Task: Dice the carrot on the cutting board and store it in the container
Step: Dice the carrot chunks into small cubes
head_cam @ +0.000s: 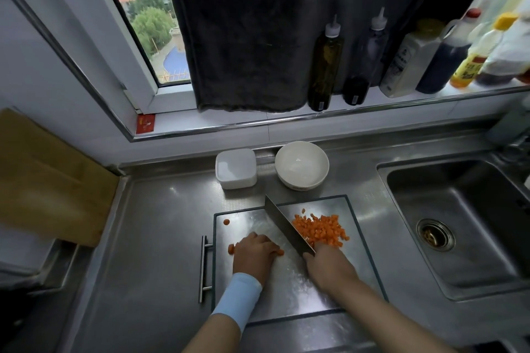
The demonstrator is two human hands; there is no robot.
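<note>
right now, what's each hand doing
Left hand: curled over a carrot piece, holding it on the board.
Right hand: gripping the knife.

Head camera looks steeply down; cutting board (286, 289) close.

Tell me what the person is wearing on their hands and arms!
The left hand has a light blue sleeve round its wrist. The right hand has no sleeve showing. Neither hand wears a glove.

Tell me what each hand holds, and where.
Right hand grips the knife by its handle. Left hand curls over a carrot piece, covering its middle.
</note>
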